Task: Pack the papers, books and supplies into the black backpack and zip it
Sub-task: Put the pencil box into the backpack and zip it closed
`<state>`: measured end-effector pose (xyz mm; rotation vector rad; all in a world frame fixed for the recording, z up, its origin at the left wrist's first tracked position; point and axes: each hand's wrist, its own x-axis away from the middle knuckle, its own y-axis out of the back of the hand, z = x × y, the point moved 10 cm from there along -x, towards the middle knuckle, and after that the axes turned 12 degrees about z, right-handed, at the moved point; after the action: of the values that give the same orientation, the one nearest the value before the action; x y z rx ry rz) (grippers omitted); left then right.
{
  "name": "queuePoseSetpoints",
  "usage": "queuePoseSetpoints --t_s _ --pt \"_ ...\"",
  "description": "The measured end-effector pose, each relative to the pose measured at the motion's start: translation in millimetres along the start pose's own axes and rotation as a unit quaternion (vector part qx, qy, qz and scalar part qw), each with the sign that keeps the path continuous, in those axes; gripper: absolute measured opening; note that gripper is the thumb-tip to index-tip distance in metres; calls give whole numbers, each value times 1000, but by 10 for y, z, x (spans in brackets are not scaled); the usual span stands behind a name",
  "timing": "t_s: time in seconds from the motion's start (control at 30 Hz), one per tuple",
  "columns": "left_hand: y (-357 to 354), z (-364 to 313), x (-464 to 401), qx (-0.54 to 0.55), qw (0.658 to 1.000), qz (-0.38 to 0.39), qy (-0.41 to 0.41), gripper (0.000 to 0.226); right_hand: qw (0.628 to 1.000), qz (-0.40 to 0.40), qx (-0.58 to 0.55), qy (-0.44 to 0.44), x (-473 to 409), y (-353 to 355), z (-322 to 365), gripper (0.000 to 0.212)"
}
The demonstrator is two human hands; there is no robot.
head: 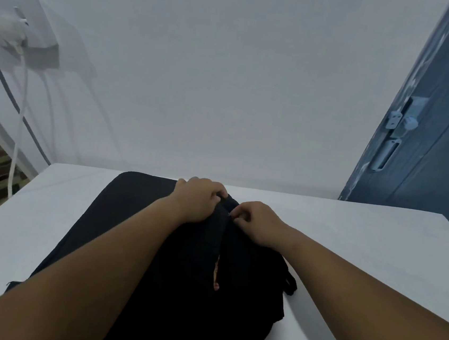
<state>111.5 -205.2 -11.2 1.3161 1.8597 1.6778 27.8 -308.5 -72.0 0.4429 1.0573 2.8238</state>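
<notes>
The black backpack (132,243) lies flat on the white worktop (363,239), spanning from near the far edge to the near edge, roughly centred between the left and right edges. A strap loop (291,285) projects from its right side onto the worktop surface.

Left hand (196,198): fingers curled over a fold of backpack fabric at the far end of the bag, gripping it. Right hand (258,222): fingers bent, thumb and forefinger pinching a small item at the seam just beside the left hand; the item is too small and blurred to identify with certainty. The two hands sit close together, not touching.

A narrow gap (216,275) in the seam, towards the near side of the hands, shows a sliver of light-coloured contents. Contents otherwise not visible.

Surroundings: pale wall (228,73) behind the far edge; blue door (439,123) with a latch past the far right corner; wall socket (19,29) with white cables (18,126) past the far left corner.
</notes>
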Motion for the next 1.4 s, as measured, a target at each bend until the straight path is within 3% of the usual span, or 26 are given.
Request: queuePoseSetpoints --t_s 0.17,0.33,0.4,0.53,0.73,0.83,1.03,1.2,1.3,1.4 --pt "-323 34 -266 -34 995 92 16 29 997 56 55 -16 -65 -11 0 3" --pt "-215 144 -340 26 999 43 17 17 991 -93 7 98 33 445 315 31" --pt "-181 179 -370 50 998 19 26 14 991 -77 17 112 46 454 422 27" --pt "-175 252 -414 89 995 -2 34 13 996 36 68 35 -71 82 217 31" --pt "-156 256 -353 106 994 -22 13 12 1000 -15 7 9 -94 36 48 5" --pt "-172 253 -337 108 994 -17 12 12 999 9 35 12 -100 47 83 13" --pt "-186 241 -349 74 996 -36 35 19 997 -41 54 42 38 192 245 19" --pt "-143 249 -340 66 994 -68 59 27 995 -3 85 59 389 33 361 21" --pt "-93 176 -295 67 993 -91 35 24 994 -12 87 64 549 26 362 22" --pt "-41 -10 -156 80 990 -96 -64 10 993 -61 75 65 585 101 373 25"
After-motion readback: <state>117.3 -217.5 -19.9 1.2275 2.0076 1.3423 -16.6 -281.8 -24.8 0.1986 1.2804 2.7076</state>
